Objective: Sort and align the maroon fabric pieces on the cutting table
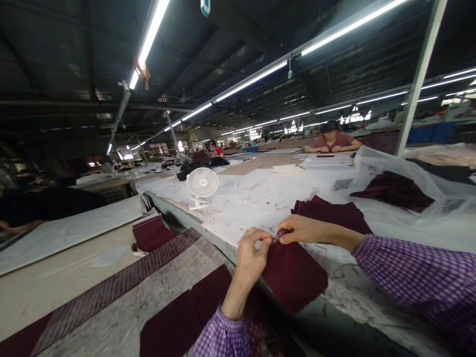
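Observation:
Both of my hands pinch the top edge of a maroon fabric piece (295, 277), which hangs over the edge of the white table. My left hand (253, 255) has thumb and fingertips closed on a narrow patterned strip at that edge. Close beside it, my right hand (303, 229) grips the same folded edge from the right. A stack of maroon fabric pieces (334, 213) lies on the table just behind my right hand. More flat maroon panels (174, 322) rest on the lower grey surface, left of my left wrist.
A small white fan (203, 182) stands on the white table (245, 196). Clear plastic wrap (375, 171) covers dark maroon cloth at right. A long patterned strip (122, 282) and folded maroon cloth (152, 233) lie at left. Co-workers (332, 141) sit farther back.

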The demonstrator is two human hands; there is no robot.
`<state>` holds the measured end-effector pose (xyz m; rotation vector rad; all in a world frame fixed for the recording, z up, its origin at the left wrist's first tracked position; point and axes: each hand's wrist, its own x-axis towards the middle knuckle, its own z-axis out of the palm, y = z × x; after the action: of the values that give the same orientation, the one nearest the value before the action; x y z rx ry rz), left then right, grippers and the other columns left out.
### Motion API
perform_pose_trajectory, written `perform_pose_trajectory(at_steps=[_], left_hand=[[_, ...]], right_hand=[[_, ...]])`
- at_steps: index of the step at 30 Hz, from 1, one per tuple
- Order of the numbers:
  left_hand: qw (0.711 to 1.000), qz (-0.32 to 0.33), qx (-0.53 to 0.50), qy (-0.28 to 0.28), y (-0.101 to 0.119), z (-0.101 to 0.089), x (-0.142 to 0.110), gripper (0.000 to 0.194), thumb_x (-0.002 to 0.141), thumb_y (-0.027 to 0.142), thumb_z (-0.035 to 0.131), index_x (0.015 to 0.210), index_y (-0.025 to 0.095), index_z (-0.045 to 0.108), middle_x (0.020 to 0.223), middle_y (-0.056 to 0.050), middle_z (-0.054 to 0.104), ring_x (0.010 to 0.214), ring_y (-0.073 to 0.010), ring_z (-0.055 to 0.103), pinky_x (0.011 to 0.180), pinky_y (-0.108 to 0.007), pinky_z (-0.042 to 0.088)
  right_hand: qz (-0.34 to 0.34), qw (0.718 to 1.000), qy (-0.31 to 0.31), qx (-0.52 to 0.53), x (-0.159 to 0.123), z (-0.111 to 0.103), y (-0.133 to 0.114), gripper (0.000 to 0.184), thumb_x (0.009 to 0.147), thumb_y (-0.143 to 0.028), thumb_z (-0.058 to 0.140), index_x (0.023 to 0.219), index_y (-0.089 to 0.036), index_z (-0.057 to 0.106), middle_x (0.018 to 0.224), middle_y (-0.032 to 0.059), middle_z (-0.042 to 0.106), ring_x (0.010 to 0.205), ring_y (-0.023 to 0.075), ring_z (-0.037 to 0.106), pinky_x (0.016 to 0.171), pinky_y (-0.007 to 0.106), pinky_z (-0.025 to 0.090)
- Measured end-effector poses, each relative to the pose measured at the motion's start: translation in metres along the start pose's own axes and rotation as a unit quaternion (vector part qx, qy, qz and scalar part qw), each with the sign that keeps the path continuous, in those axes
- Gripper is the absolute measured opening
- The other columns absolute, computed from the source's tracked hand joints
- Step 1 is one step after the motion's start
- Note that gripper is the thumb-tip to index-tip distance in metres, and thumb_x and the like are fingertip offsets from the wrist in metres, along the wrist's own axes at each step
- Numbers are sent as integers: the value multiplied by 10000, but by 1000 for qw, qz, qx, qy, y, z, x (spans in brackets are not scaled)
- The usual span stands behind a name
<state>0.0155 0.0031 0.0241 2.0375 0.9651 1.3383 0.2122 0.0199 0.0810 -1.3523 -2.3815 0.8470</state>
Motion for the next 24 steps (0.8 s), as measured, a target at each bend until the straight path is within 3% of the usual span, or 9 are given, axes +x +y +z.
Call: perform_pose_trajectory(at_steps=[5, 9, 24], left_hand=[[977, 80, 198, 5, 11, -3, -5, 142, 844, 154, 554, 915, 218, 659, 920, -37, 659, 897, -225, 541, 849, -400, 389], [955, 127, 269, -12, 19, -6, -7, 153, 875, 157, 506, 892, 213, 648, 908, -43, 647, 886, -224, 525, 845, -413, 368], [926, 196, 321, -6, 21, -7, -11, 157, 883, 156, 501, 850, 187, 651, 883, -44, 630, 865, -216, 510, 880, -434, 361]], right_hand=[[12, 1000, -10, -1, -2, 1, -7, 187, 694, -338, 571, 663, -154, 552, 558, -52, 390, 546, 96, 336, 496, 236, 240], [14, 999, -12, -27, -2, 3, -12, 192, 687, -337, 567, 678, -146, 573, 563, -45, 405, 550, 99, 352, 500, 237, 260], [-2, 995, -1, -95, -4, 6, -22, 129, 671, -261, 562, 630, -139, 557, 520, -51, 418, 519, 85, 372, 466, 218, 224]])
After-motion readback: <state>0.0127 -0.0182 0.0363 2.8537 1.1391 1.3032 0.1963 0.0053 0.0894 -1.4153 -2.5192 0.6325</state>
